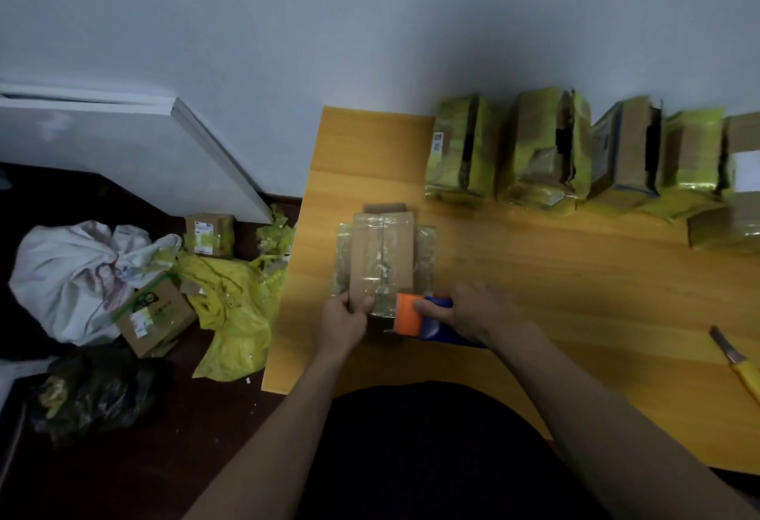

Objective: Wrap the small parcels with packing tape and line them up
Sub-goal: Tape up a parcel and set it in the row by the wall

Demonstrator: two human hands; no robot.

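A small brown cardboard parcel (382, 256) lies on the wooden table (534, 273), glossy with clear tape over its top and sides. My left hand (343, 322) pinches its near edge, thumb on top. My right hand (473, 312) grips a tape dispenser (423, 320) with an orange head and blue body, pressed against the parcel's near end. Several parcels wrapped in yellow-green tape (555, 149) stand in a row along the wall at the back of the table.
A yellow-handled utility knife (736, 363) lies at the table's right edge. On the dark floor to the left are a white sack (70, 277), yellow plastic wrapping (234, 310), a black bag (94, 392) and two cardboard boxes (156, 314).
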